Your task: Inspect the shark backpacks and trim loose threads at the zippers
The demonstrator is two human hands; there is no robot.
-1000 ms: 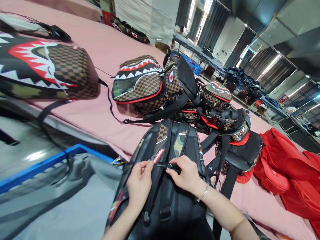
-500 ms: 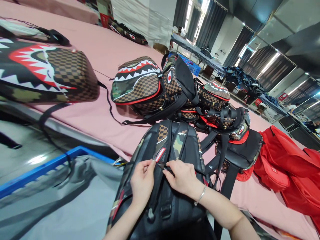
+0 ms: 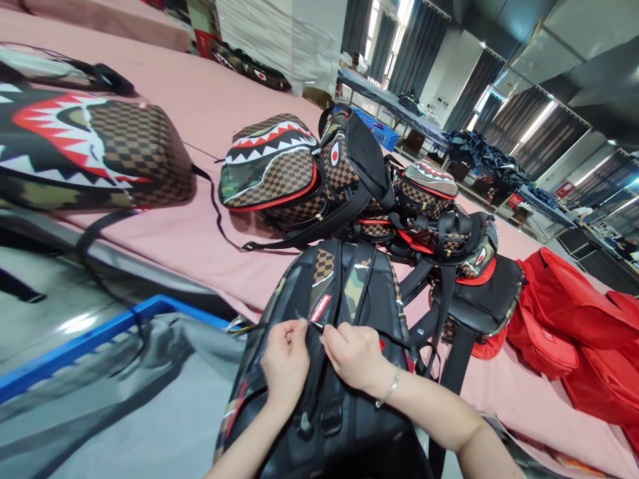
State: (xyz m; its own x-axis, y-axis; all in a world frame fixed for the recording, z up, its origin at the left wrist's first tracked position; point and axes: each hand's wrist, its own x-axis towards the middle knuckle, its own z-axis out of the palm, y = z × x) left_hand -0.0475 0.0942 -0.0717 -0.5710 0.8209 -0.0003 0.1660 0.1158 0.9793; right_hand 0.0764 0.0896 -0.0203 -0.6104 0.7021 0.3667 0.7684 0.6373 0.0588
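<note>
1. A black backpack [image 3: 324, 386] sits at the bottom centre of the frame, its straps facing up.
2. The left hand [image 3: 285, 362] has its fingertips pressed together just below a red label [image 3: 320, 307]; anything between them is too small to tell.
3. The right hand [image 3: 352, 356], just beside it, is clamped on a small dark tool [image 3: 316, 326] pointing toward the left hand.
4. Patterned bags [image 3: 279, 169] lie heaped on the pink surface [image 3: 187, 256] around the centre, red bags [image 3: 564, 313] at the right.
5. A blue crate [image 3: 160, 304] stands at the lower left.
</note>
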